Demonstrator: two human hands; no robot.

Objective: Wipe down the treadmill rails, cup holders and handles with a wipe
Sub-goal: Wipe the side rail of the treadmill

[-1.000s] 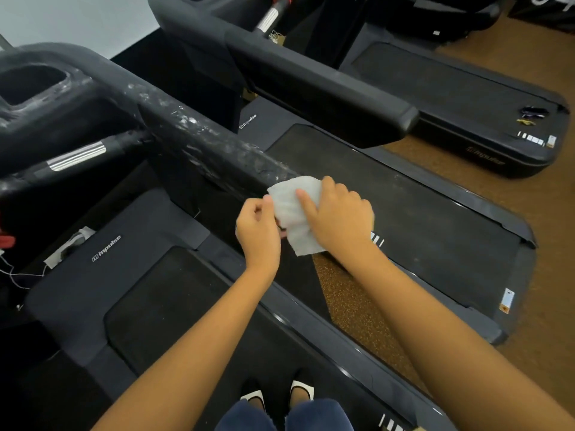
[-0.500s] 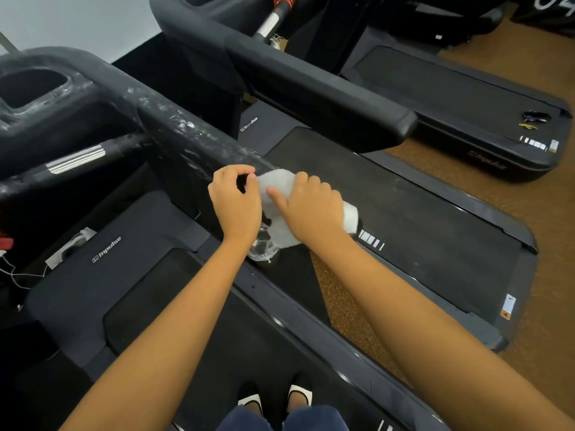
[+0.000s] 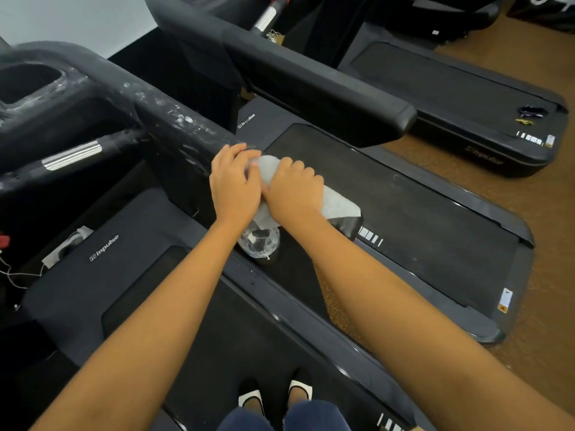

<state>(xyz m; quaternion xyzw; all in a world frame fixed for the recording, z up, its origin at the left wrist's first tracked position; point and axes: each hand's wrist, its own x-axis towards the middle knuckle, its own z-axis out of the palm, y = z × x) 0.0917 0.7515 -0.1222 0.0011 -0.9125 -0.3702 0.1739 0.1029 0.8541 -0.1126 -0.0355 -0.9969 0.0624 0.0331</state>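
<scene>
White wipe (image 3: 339, 206) lies along the rail (image 3: 174, 126), far-left to near-right, left hand (image 3: 233, 185) and right hand (image 3: 292, 191) curled round it.

The rail (image 3: 174, 126) is black and matt, apparently moulded plastic, with whitish scuffed streaks along its top; the bar (image 3: 73, 155) beside it carries a ribbed sleeve of bright bare metal. The wipe (image 3: 337, 206) is white, matt, soft non-woven cloth, and the wrapper (image 3: 259, 241) below it is clear, crinkled, glossy plastic film. The belt (image 3: 404, 194) is matt black with a fine grain, the side strip (image 3: 280, 318) is smooth glossy black plastic, and the floor (image 3: 553, 290) is brown, speckled and rough
</scene>
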